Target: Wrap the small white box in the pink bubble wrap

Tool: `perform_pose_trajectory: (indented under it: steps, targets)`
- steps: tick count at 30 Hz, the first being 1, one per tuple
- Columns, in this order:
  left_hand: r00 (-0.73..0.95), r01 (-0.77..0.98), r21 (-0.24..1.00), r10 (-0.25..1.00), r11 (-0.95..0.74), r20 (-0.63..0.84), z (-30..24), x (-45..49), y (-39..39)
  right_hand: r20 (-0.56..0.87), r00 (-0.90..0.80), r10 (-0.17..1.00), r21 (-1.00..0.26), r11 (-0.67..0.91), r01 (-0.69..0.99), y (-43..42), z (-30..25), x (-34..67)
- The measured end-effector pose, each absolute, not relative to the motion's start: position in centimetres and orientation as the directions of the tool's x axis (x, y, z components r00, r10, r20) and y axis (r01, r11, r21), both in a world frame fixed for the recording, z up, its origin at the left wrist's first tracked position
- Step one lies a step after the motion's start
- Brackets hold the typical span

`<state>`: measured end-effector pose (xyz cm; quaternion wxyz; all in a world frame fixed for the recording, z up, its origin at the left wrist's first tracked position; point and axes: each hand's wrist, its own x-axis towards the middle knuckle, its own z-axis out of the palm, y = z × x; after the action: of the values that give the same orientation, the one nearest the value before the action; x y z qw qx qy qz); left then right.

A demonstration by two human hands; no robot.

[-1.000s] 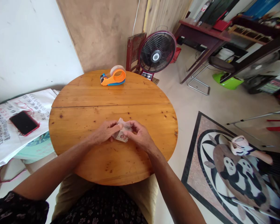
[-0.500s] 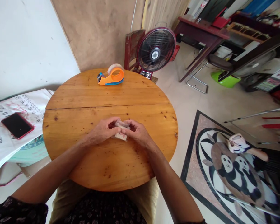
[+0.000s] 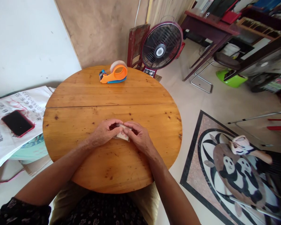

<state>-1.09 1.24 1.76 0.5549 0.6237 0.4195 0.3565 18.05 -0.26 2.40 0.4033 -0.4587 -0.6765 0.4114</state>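
Between my two hands is a small pale packet (image 3: 123, 135) in clear plastic wrap, with reddish marks on its face. My left hand (image 3: 106, 131) closes on its left side, thumb laid over the top. My right hand (image 3: 138, 134) grips the right side, with the thumb pressed on the upper face. The fingertips of both hands nearly meet at its far edge and hide that part. It is held just over or on the round wooden table (image 3: 112, 168); I cannot tell whether it touches the wood.
An orange and blue tape dispenser (image 3: 114, 74) stands at the table's far side. A phone (image 3: 18, 123) lies on a white printed sack (image 3: 37, 97) at the left. Behind the table are a fan (image 3: 160, 50) and a wooden chair (image 3: 135, 43). Another person's foot (image 3: 240, 144) shows at right.
My fingers have drawn closer together over the packet's far edge, so the crumpled wrap there is more covered. The view has shifted slightly.
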Motion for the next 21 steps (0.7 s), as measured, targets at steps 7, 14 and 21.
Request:
perform_pose_trajectory:
  steps: [7, 14, 21]
  targets:
    - [0.339, 0.355, 0.894, 0.929, -0.273, 0.149, 1.7, -1.2, 1.3, 0.323, -0.227, 0.919, -0.728, 0.394, 0.56, -0.8, 2.0, 17.8]
    - [0.328, 0.428, 0.839, 0.923, -0.337, 0.204, 1.9, -1.1, 1.5, 0.486, -0.24, 0.84, -0.476, 0.485, 0.734, -0.2, 2.5, 17.8]
    - [0.32, 0.441, 0.834, 0.926, -0.332, 0.199, 1.8, -0.9, 1.3, 0.495, -0.219, 0.841, -0.413, 0.449, 0.792, 0.7, 3.6, 17.0]
